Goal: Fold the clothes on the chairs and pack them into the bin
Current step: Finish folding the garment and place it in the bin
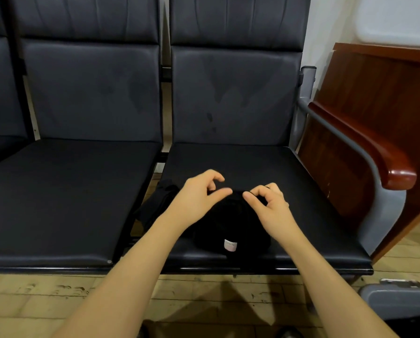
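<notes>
Both hands over the black garment (230, 223), bunched on the right-hand chair seat (301, 191), lower centre of frame. Left hand (199, 193) pinching the cloth's top edge, thumb and forefinger curled. Right hand (268, 200) pinching the same edge just beside it. White label (230, 245) showing near the seat's front. Grey bin (399, 296) at lower right.

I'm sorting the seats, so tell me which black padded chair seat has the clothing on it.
The right black padded chair seat, next to the wooden armrest, holds the black garment. The left black padded chair seat holds none.
</notes>
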Available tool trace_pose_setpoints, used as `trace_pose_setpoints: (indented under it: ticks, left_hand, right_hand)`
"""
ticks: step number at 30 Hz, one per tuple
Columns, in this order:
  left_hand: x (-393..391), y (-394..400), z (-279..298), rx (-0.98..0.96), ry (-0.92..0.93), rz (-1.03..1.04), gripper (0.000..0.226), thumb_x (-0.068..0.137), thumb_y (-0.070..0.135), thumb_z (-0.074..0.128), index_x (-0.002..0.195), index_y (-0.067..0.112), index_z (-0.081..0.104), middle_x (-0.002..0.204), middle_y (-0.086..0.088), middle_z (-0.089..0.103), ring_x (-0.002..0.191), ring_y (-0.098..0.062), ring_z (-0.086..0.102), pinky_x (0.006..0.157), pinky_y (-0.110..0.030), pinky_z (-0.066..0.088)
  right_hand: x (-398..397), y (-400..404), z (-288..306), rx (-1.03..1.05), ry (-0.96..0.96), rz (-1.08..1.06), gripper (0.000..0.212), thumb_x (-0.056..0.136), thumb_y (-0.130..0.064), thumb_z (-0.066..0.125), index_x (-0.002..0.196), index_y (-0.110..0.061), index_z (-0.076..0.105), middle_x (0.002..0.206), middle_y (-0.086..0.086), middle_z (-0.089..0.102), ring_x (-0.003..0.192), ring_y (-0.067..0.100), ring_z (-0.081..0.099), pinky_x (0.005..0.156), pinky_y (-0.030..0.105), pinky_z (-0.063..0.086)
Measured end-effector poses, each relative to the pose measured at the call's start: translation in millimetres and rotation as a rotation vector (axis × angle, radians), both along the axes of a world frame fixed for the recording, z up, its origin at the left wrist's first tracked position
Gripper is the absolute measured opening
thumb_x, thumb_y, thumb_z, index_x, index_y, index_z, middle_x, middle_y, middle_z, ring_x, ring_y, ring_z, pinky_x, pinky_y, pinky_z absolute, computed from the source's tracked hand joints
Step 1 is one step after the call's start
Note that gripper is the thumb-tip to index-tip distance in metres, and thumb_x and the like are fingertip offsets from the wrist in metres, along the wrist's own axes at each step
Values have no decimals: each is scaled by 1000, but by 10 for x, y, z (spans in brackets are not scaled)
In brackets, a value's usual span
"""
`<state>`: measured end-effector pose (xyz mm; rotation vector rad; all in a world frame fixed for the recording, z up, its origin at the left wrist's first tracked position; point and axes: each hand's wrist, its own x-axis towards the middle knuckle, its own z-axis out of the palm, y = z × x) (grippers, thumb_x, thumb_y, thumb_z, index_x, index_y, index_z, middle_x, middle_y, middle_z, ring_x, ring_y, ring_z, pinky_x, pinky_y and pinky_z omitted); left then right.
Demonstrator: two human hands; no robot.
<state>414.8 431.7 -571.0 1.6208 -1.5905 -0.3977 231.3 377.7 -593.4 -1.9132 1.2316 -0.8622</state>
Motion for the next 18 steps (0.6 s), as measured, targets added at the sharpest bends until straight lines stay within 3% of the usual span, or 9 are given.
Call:
trace_pose_setpoints:
  ticks: [3,8,10,14,18]
  left_hand:
    - [14,-19,-270,35,-88,-4,25,85,35,67,103,22,55,96,10,50,89,-6,50,83,-20,43]
    - [108,6,-316,-121,-271,34,11,86,30,67,86,19,65,93,9,53,89,-10,48,88,-28,36]
    - [133,29,-343,-76,-335,-23,15,88,34,64,93,21,69,94,10,56,90,-8,50,92,-30,35]
    - [202,85,-460,151,-376,-123,41,90,44,56,124,21,59,116,9,57,109,-7,50,98,-29,38]
    - [267,103,-521,148,-252,-42,35,89,36,62,119,19,62,110,8,57,102,-5,50,90,-21,42]
  right_hand:
    - [-20,-56,-128,9,119,-137,28,91,-45,56,81,-20,62,98,-6,44,107,16,42,96,31,18]
    - [-43,-108,-247,-60,258,-215,24,89,-44,60,83,-20,60,105,-2,42,106,17,38,91,30,17]
    - [-55,-127,-271,-80,275,-231,23,89,-42,61,83,-20,59,105,-2,41,106,18,38,91,31,18]
    - [-74,-154,-297,-88,327,-244,21,90,-42,60,85,-22,58,106,-2,39,109,20,38,95,34,21]
    - [-46,-154,-324,-123,365,-253,20,92,-40,58,90,-20,60,104,-4,37,106,18,36,93,32,20]
